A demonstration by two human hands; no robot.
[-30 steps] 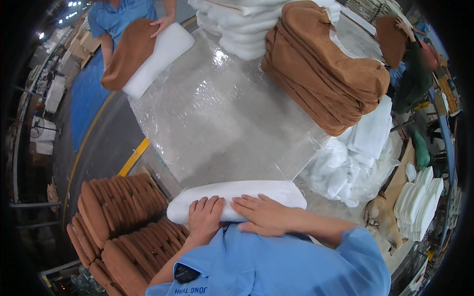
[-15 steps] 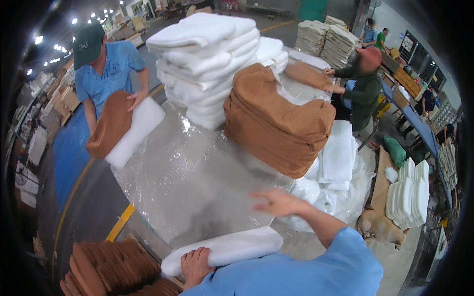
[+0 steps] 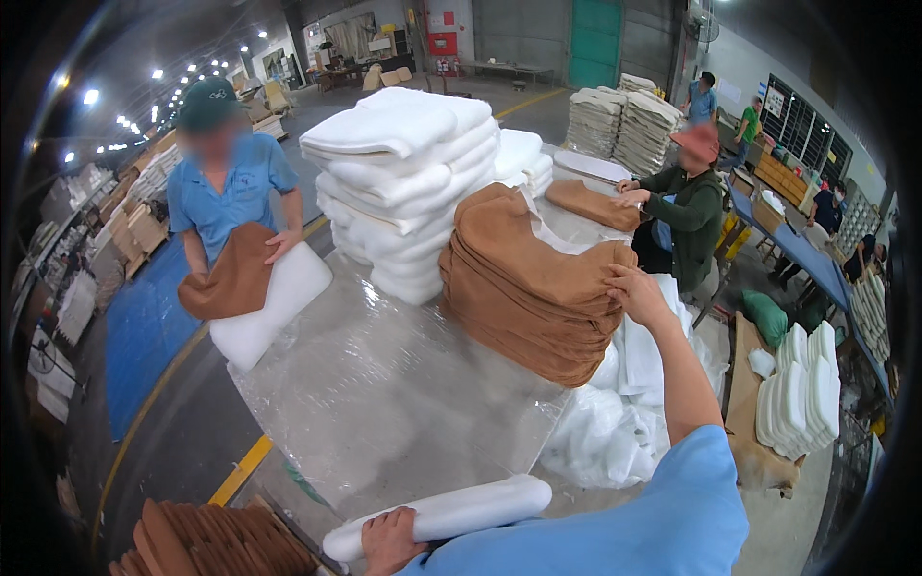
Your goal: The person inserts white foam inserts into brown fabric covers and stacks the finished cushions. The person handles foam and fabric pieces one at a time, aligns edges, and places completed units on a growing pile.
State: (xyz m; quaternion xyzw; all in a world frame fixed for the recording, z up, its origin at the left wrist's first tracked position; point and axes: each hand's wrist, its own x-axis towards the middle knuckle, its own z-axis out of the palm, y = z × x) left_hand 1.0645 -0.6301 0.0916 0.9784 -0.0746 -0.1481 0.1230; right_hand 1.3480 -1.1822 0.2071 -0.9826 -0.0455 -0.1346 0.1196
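Note:
My left hand is closed over the end of a long white cushion pad at the table's near edge. Reaching forward to the right, my right hand has its fingers bent on the edge of the top brown fabric cover. This cover lies on a thick stack of similar brown covers, curved in outline. Behind them to the left rises a tall pile of folded white pads. The plastic-covered table spreads between my hands and the piles.
A co-worker in blue at left handles a brown cover and white pad. Another, in a red cap, works on a brown piece at far right. Brown cushions stand at lower left. White wrapped pads sit beside the table, a dog beyond.
My right hand has moved forward and right from over the table to the brown stack's top cover. My left hand stays on the white pad. The head view has tilted up slightly.

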